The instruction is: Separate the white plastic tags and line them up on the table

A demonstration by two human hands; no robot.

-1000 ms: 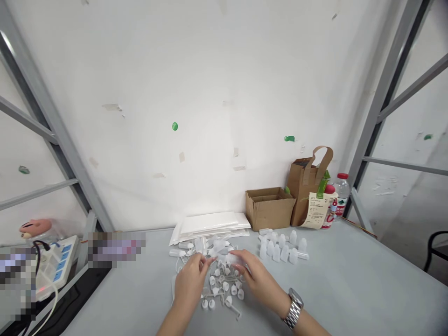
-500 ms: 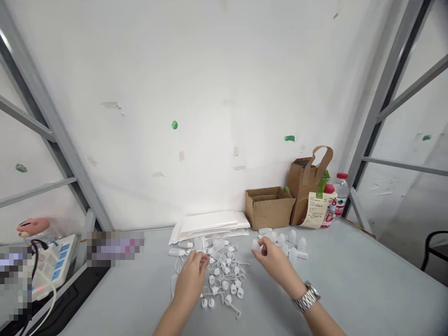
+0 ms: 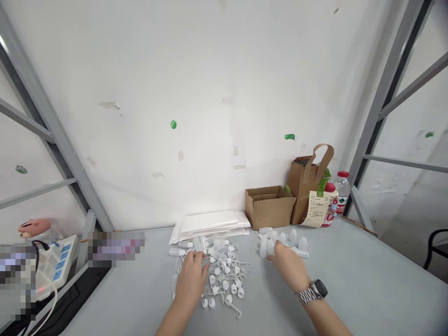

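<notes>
My left hand lies over the left side of a loose pile of white caps with thin bent tubes. Its thumb stands apart from its fingers, and the fingertips reach toward clear plastic bottles at the back of that pile. Farther right, my right hand, with a metal-band watch at the wrist, is closed around a small translucent bottle; part of the grip is hidden. Beside it, several similar round-ended bottles stand in a cluster, with one lying at the right.
White flat packs lie against the wall. A cardboard box, a brown paper bag and drink bottles stand at the back right. A power strip with cables and a pixelated item are at the left.
My right hand has moved right with the bottle, in among the standing bottles. My left hand's thumb and fingers have spread apart a little, close to where they were.
</notes>
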